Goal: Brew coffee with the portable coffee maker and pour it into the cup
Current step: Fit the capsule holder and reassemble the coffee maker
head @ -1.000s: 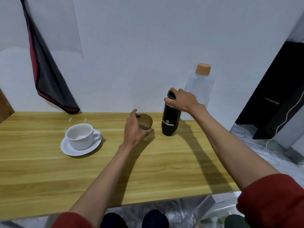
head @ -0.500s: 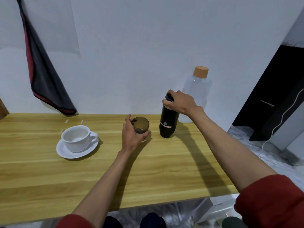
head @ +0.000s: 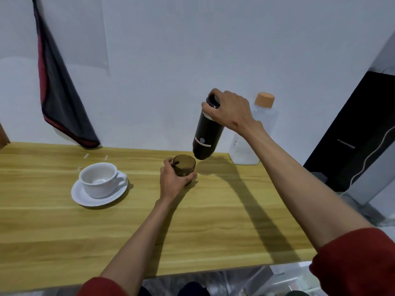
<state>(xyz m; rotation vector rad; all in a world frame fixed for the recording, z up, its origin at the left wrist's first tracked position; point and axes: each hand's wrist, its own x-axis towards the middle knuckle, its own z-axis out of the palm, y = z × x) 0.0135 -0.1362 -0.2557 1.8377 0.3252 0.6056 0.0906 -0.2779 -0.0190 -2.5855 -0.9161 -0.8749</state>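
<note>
The right hand (head: 230,112) is closed around the top end of the black portable coffee maker (head: 206,137) and holds it clear of the tabletop (head: 213,221), leaning slightly, its base just above and to the far right of the small dark cup (head: 184,165). The left hand (head: 173,182) wraps that dark cup from the near left side, and the cup appears to rest on the tabletop. Its tinted wall makes it impossible to tell how much liquid it holds. The white cup (head: 98,180) stands empty on its saucer (head: 81,195) to the left, well apart from both hands. A clear water bottle (head: 266,118) stands at the far right, against the wall.

The step in hand appears to be parting the maker body from the dark cup, or seating it on the cup. In either case:

- Bring the maker upright before moving it, because a lean invites drips from the base.
- Hold the dark cup firmly against the tabletop while the maker passes its rim.
- Move the maker straight up or straight down, never sideways across the rim.
- Set the maker down to the right, short of the bottle.
- For pouring, carry the dark cup level to the white cup and tip it slowly.
</note>
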